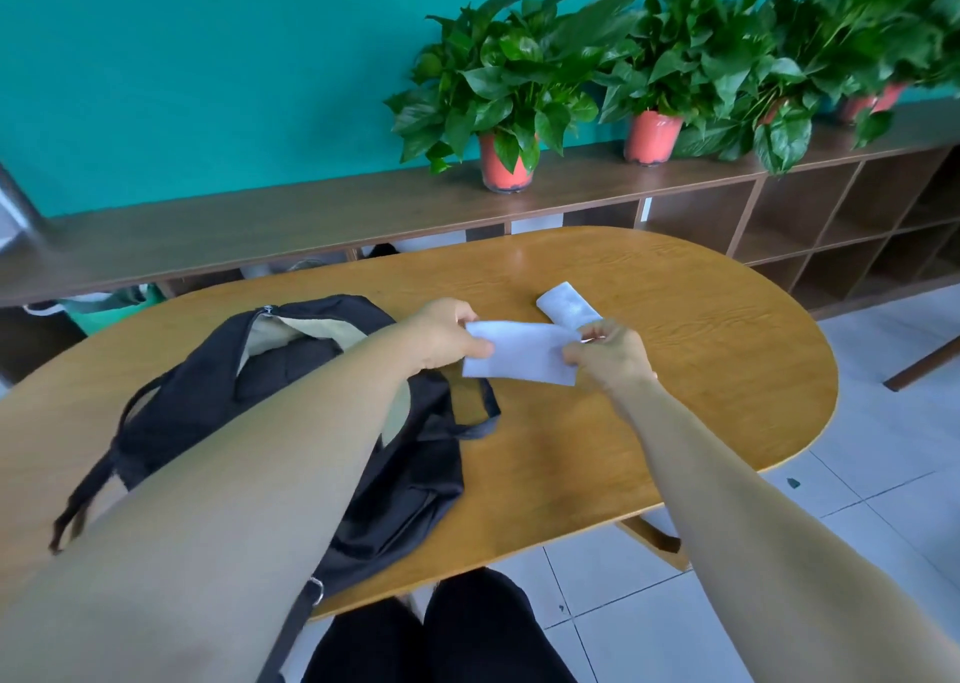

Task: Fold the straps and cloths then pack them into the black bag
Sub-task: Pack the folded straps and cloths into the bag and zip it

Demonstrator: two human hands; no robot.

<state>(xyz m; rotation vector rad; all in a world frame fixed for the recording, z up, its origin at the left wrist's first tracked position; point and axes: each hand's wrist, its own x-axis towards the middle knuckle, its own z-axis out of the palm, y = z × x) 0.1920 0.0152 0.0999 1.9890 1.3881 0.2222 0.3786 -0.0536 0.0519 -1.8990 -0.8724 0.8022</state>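
White cloth (519,352): folded to a flat rectangle, held up just above the worktop (701,360), immediately right of the black bag (291,386). Left hand (447,337) grips its left edge, fingers (475,348) clenched on the fabric. Right hand (613,355) grips the right edge, thumb and fingers pinched on it.

Second white cloth (569,306): rolled or folded into a short strip, lying on the worktop beyond and right of the bag, its near end hidden behind the held cloth and right hand.

Black bag: lies flat on the worktop, main zip open, tan lining showing. Its straps (475,425) trail towards the near edge; left forearm crosses over it.

Behind the bag, past the worktop: low wooden shelf unit (311,215) with potted plants (506,90) on top, against a teal wall.
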